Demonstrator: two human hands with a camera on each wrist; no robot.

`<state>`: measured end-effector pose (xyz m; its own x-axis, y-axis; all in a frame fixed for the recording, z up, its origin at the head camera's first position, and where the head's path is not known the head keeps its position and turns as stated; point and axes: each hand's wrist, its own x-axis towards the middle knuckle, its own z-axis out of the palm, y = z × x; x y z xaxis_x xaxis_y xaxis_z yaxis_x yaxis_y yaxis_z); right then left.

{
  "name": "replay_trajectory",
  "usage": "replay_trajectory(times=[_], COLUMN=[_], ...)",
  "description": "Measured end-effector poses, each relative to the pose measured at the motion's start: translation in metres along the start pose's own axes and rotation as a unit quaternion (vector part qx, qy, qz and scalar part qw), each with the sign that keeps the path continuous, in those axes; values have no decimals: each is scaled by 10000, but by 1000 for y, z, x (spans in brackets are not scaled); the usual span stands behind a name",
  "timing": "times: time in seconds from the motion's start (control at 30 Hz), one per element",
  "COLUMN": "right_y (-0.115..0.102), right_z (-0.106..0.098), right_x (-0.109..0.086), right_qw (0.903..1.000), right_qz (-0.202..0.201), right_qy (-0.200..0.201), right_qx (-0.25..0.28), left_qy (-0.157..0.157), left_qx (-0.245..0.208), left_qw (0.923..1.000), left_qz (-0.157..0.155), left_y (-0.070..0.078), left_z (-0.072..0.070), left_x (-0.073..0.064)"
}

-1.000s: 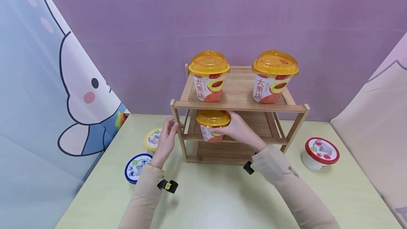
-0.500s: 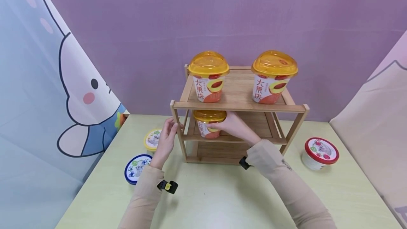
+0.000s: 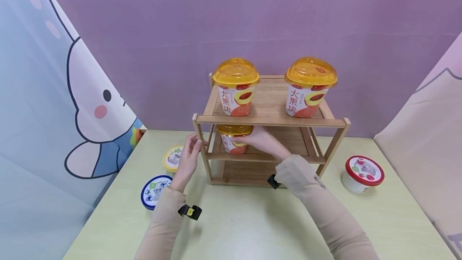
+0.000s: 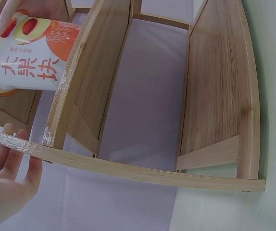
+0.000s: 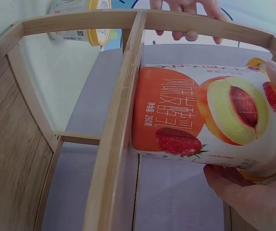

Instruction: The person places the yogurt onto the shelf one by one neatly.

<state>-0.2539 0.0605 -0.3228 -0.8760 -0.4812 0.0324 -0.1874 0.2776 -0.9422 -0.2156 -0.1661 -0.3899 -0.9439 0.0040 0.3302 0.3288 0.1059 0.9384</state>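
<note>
My right hand [image 3: 261, 141] grips a yogurt cup [image 3: 234, 145] with an amber lid and peach pictures, on the left of the middle tier of a wooden rack [image 3: 270, 122]. In the right wrist view, thumb and fingers hold the cup [image 5: 210, 115] near its lid; its base is close behind the tier's front rail. My left hand [image 3: 189, 153] holds the rack's front left post, and its fingertips show around the post [image 4: 104, 166] in the left wrist view. Two matching cups, a left one [image 3: 236, 87] and a right one [image 3: 308, 87], stand upright on the top tier.
Left of the rack, a yellow-lidded tub [image 3: 172, 158] and a blue-lidded tub [image 3: 154, 191] stand on the pale table [image 3: 238, 228], partly hidden by my left arm. A red-lidded tub [image 3: 362, 173] stands at the right. A purple curtain [image 3: 173, 51] hangs behind.
My right hand has moved the held cup left and a little farther back on the middle tier. My left hand stays on the post.
</note>
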Motion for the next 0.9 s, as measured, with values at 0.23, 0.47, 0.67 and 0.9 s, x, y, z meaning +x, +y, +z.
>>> replay_trajectory(times=[0.23, 0.47, 0.67, 0.9], right_y=[2, 6, 6, 7], right_z=[0, 0, 1, 0], right_x=[2, 4, 3, 2], right_qw=[9998, 9999, 9999, 10000], right_qz=[77, 16, 82, 46], right_qy=[19, -5, -19, -21], right_qx=[-162, -121, -54, -83], left_qy=[82, 80, 91, 86], left_qx=[90, 34, 84, 101], left_qw=[9999, 9999, 9999, 9998], left_qz=[61, 71, 98, 160], left_y=[-1, -1, 0, -1], left_z=[0, 0, 1, 1], left_x=[-1, -2, -1, -1])
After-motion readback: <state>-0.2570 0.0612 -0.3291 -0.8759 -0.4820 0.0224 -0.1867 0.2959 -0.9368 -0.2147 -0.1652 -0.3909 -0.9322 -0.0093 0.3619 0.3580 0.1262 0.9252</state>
